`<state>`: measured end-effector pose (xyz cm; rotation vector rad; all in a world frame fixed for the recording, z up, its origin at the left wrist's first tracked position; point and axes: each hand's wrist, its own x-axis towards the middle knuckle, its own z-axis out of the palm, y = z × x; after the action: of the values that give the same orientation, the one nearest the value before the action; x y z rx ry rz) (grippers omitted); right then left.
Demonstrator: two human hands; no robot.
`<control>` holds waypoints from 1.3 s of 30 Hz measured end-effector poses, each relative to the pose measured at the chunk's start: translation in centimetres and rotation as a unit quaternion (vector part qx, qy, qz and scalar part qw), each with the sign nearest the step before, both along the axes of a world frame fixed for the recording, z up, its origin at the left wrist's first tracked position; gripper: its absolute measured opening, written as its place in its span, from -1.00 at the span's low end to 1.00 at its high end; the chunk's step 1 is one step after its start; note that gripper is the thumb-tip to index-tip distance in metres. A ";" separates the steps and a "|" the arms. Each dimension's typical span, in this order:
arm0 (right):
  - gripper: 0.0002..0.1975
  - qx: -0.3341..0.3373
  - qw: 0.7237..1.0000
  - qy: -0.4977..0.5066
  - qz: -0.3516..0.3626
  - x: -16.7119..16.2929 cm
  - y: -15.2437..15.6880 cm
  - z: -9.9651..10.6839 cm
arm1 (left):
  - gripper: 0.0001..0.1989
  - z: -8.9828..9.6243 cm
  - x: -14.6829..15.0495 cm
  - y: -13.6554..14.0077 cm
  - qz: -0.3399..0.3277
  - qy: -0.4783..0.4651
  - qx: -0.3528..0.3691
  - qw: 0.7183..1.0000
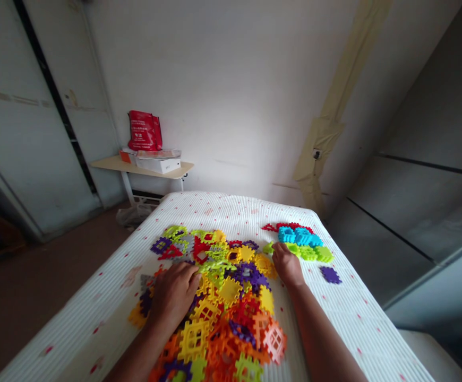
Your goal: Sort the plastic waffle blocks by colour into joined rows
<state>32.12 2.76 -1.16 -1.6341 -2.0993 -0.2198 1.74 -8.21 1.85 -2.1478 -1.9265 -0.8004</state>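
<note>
The white wall [231,95] closes off the space ahead of me, with grey wardrobe panels [426,159] close by the right side and pale doors [11,132] over on the left, beyond the brown floor [35,281]. The white cloth [107,297] before me, ribbed and dotted with red, narrows to a rounded far edge near the wall, leaving room to move along its left side and across its far end. A small wooden-topped table [111,163] stands past the far left corner, bearing a white box [163,164] and a shiny red bag [145,131]. The heap of plastic pieces [230,291] fills the middle of the cloth, flat, notched squares and triangles overlapping, some with window-like holes. My left hand [177,291] rests over the heap's left side, palm down, fingers loosely bent, just beside a light green piece [217,267]; I cannot tell whether it grips anything. My right hand [289,262] is partly curled at the left end of the green row [309,253], its fingertips too hidden to tell a hold. Beyond that row lie blue pieces [300,235], then red pieces [294,226], and nearer the right edge a single solid purple square [330,274]
</note>
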 end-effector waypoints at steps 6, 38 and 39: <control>-0.75 0.032 0.993 0.098 0.057 -1.1 -0.6 0.8 | -0.83 0.3 0.0 0.0 -0.030 -0.022 0.074 0.997; -0.75 -0.066 0.928 0.206 0.302 -8.3 -5.4 6.1 | -0.83 0.5 1.0 -0.7 -0.152 -0.112 0.219 0.957; -0.75 -0.045 0.940 0.192 0.280 -7.7 -4.8 5.9 | -0.81 0.5 0.9 -0.7 -0.146 -0.110 0.219 0.959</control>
<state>24.42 -2.02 4.72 -0.9552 -2.1732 0.3573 2.68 -8.88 2.31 -2.1478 -1.3477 -1.4189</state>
